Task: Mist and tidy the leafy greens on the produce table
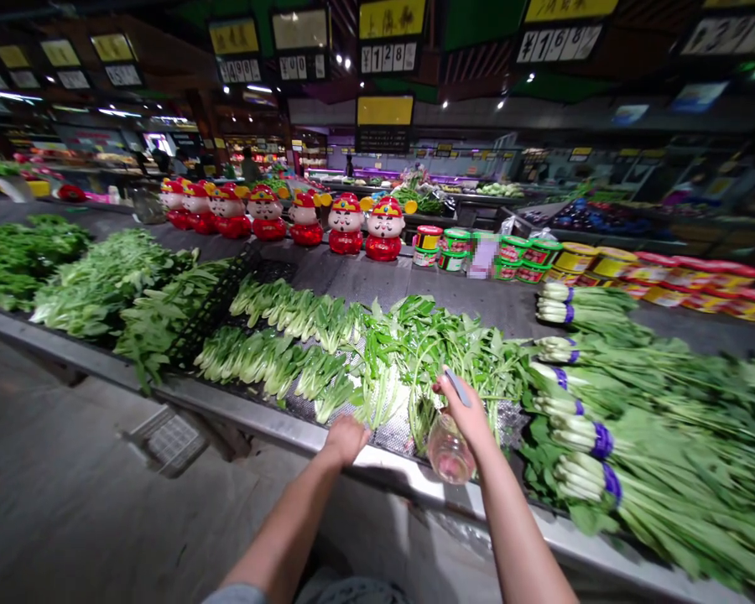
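In the head view my right hand (pixel 469 413) is wrapped around the neck of a clear spray bottle (pixel 451 457) with a grey trigger top. The bottle hangs over the front edge of the vegetable stand, and its round body holds some liquid. My left hand (pixel 346 439) rests at the metal front rail (pixel 408 470) with its fingers curled. What those fingers hold, if anything, is hidden. Just beyond both hands lie loose leafy stems (pixel 383 386) on a perforated metal sheet (pixel 393 434). Rows of small bok choy (pixel 277 356) lie to the left of them.
Bundles of greens with purple bands (pixel 597 440) fill the right side. A black crate wall (pixel 205 315) separates more greens (pixel 101 281) at left. Behind stand red figurines (pixel 346 225) and stacked cans (pixel 456 250). Price signs (pixel 390 42) hang overhead. A grey crate (pixel 167 438) is on the floor.
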A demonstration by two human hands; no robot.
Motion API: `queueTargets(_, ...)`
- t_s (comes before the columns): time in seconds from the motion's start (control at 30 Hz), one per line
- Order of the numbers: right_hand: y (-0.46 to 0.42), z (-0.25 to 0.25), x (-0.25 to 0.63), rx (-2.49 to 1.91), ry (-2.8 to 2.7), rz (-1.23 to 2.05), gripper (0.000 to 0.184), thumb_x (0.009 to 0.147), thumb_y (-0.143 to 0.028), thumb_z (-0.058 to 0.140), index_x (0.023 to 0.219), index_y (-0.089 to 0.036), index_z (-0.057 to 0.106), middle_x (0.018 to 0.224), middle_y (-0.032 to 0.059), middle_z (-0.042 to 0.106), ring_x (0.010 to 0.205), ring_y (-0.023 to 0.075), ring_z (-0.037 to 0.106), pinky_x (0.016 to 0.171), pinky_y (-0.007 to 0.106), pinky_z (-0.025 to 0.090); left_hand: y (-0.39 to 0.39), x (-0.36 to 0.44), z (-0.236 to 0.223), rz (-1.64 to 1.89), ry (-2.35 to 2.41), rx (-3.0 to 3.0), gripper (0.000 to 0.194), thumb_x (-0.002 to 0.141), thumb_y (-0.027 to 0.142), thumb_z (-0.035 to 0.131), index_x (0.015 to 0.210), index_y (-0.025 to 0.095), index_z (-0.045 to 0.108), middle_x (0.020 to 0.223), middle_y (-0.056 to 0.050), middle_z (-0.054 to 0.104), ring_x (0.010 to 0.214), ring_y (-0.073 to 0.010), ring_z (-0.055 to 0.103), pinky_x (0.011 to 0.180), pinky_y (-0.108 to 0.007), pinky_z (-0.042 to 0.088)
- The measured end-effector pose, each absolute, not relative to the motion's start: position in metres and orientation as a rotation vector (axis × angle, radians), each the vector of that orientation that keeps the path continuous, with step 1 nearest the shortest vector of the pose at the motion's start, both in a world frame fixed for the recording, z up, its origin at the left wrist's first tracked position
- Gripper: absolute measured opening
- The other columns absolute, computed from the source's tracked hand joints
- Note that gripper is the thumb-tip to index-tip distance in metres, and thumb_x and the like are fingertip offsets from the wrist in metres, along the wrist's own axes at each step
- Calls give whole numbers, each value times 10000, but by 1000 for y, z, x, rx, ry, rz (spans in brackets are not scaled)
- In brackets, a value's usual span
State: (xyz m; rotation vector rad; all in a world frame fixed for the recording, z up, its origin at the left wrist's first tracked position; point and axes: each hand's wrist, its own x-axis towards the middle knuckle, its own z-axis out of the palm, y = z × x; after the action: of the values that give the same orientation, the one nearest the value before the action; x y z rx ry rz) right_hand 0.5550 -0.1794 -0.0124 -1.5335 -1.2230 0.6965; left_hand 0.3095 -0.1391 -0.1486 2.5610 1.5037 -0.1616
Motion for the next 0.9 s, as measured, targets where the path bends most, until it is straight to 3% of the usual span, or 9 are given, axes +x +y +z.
queueTargets(0.23, -182, -20, 559, -1550, -1260, 728, 508, 832, -662, 512, 886, -194, 702, 740, 62, 675, 680, 230, 624, 579, 355, 493, -142, 307, -150, -144, 1497, 2623, 570, 1005, 387, 230, 985, 134, 740, 1056, -161, 745, 1075, -278, 643, 1040, -427, 389)
queueTargets(0.4, -181, -22, 562, -1562, -1272, 707, 519, 831, -679, 498, 839, -192, 678, 583, 10, 577, 550, 200, 548, 546, 350, 466, -144, 307, -149, -123, 1524, 2608, 581, 1003, 386, 217, 985, 129, 737, 1058, -163, 744, 1064, -280, 648, 1052, -423, 376)
queueTargets(0.67, -184, -21, 566, -1524, -1286, 727, 526, 804, -670, 531, 925, -190, 708, 856, 87, 718, 810, 266, 658, 647, 370, 516, -142, 308, -150, -107, 1530, 2564, 575, 997, 394, 223, 962, 141, 738, 1046, -151, 750, 1035, -271, 662, 1065, -416, 357)
queueTargets(0.8, -186, -19, 567, -1521, -1333, 707, 510, 813, -680, 522, 801, -201, 697, 825, 76, 718, 765, 248, 653, 704, 382, 515, -142, 308, -146, -175, 1525, 2571, 597, 999, 394, 197, 983, 135, 735, 1063, -154, 747, 1033, -271, 663, 1038, -414, 377)
queueTargets(0.9, -186, -19, 566, -1524, -1341, 695, 529, 814, -702, 511, 713, -204, 662, 715, 55, 683, 674, 223, 622, 657, 374, 509, -142, 309, -144, -197, 1533, 2574, 594, 999, 386, 194, 977, 142, 734, 1055, -153, 749, 1016, -271, 667, 996, -410, 401)
